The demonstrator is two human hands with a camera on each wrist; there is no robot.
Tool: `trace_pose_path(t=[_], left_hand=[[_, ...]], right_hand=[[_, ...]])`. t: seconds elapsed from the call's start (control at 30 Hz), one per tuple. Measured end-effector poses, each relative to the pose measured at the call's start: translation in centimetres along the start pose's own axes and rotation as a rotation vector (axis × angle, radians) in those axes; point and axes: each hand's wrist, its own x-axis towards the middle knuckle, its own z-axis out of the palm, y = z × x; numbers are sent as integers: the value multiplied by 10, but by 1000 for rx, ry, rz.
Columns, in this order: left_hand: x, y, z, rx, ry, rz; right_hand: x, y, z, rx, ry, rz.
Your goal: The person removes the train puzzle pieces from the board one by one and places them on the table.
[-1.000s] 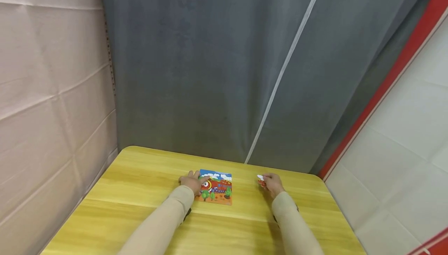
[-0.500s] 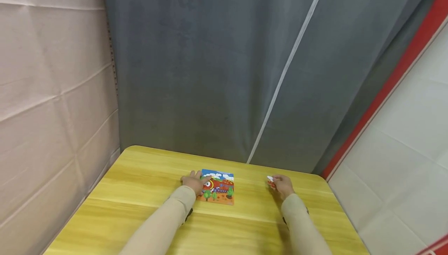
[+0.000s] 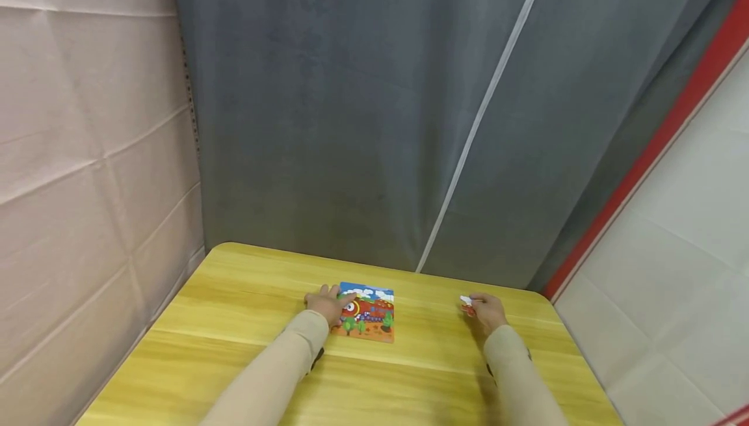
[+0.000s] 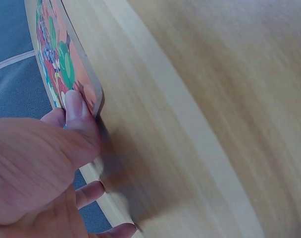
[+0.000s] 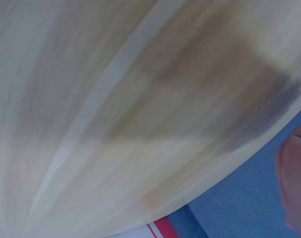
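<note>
A square train puzzle (image 3: 367, 312), with a red train, green trees and white clouds, lies flat on the table. My left hand (image 3: 325, 305) rests at its left edge with fingers spread. In the left wrist view, the thumb (image 4: 75, 106) presses on the puzzle's corner while other fingers touch the tabletop beside it. Off to the right, my right hand (image 3: 489, 311) pinches a small red-and-white puzzle piece (image 3: 467, 302) just above the table. The right wrist view catches only part of that hand (image 5: 295, 173) at its edge; the piece is out of sight there.
The yellow wood-grain table (image 3: 234, 322) has a rounded far edge. Behind it hangs a grey curtain (image 3: 322, 120) with a white strip. A pale cloth wall (image 3: 88, 153) stands at the left, a white panel (image 3: 673, 270) with red trim at the right.
My right hand has moved to the right, away from the train puzzle, with the puzzle piece still pinched. The left hand stays on the puzzle's left edge. The head view has shifted slightly.
</note>
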Motion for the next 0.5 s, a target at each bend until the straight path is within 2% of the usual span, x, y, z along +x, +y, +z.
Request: trace_pose_path(t=[0.1, 0.37, 0.5], left_hand=[[-1, -2, 0, -14, 1, -1], [-9, 1, -7, 25, -8, -6], [-8, 3, -4, 52, 0, -6]], right_hand=[[3, 4, -3, 9, -4, 5], [3, 13, -14, 24, 24, 43], [7, 24, -22, -29, 37, 62]])
